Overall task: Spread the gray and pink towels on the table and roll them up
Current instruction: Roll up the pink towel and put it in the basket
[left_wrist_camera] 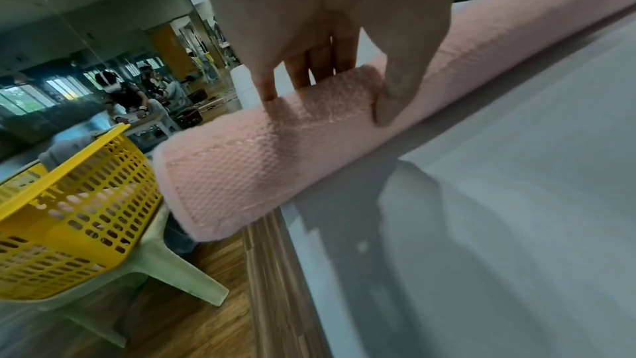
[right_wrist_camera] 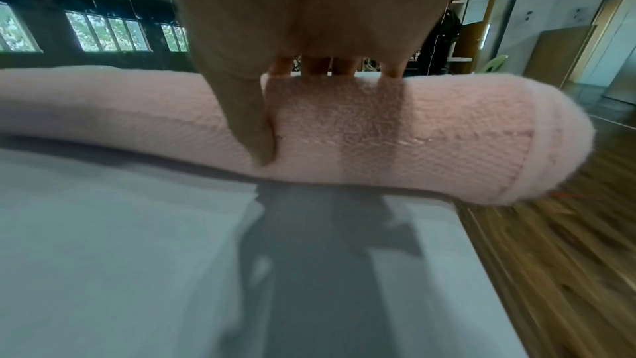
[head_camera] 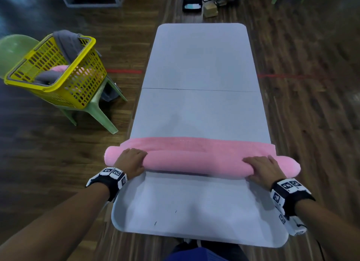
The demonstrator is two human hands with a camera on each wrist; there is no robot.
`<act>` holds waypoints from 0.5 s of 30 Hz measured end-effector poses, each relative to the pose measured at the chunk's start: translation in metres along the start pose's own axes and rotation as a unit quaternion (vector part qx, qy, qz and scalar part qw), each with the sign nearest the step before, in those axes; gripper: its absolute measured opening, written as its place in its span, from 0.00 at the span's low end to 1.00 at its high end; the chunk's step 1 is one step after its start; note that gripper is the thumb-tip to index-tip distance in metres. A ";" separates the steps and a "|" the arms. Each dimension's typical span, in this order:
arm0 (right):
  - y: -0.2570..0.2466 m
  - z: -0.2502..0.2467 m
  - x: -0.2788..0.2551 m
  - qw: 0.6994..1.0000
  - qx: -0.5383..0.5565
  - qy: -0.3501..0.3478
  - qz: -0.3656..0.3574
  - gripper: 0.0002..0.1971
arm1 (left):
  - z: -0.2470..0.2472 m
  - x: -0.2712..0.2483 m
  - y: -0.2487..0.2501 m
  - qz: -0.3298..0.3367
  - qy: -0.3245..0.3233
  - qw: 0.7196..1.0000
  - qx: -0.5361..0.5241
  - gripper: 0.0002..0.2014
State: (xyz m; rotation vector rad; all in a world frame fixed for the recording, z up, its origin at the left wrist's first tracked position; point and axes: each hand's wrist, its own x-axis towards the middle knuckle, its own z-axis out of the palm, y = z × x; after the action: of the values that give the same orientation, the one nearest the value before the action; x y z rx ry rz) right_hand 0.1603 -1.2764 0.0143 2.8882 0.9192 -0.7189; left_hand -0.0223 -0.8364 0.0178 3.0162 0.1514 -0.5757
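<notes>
A pink towel (head_camera: 194, 163) lies across the near part of the grey table (head_camera: 194, 66), mostly rolled into a long tube, with a short flat strip (head_camera: 185, 143) left beyond it. Both ends of the roll overhang the table's sides. My left hand (head_camera: 130, 161) holds the roll near its left end, fingers over the top and thumb on the near side (left_wrist_camera: 327, 64). My right hand (head_camera: 265, 168) holds it the same way near the right end (right_wrist_camera: 309, 37). A gray towel (head_camera: 66, 42) hangs over the rim of a yellow basket (head_camera: 58, 75).
The yellow basket sits tilted on a green plastic chair (head_camera: 97, 108) left of the table and also holds pink (head_camera: 60, 67) and gray cloth. Wooden floor surrounds the table. Boxes and clutter (head_camera: 209, 7) lie beyond its far end.
</notes>
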 end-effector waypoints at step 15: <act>-0.014 -0.014 0.013 0.997 0.028 0.012 0.071 0.29 | -0.008 0.009 0.021 -0.136 -0.014 0.989 -0.056 0.16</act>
State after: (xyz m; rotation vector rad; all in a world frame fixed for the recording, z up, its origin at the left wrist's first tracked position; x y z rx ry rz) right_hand 0.1682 -1.2557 0.0224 2.9798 0.6965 -0.7119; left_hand -0.0086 -0.8555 0.0230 2.8958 0.5787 -0.6071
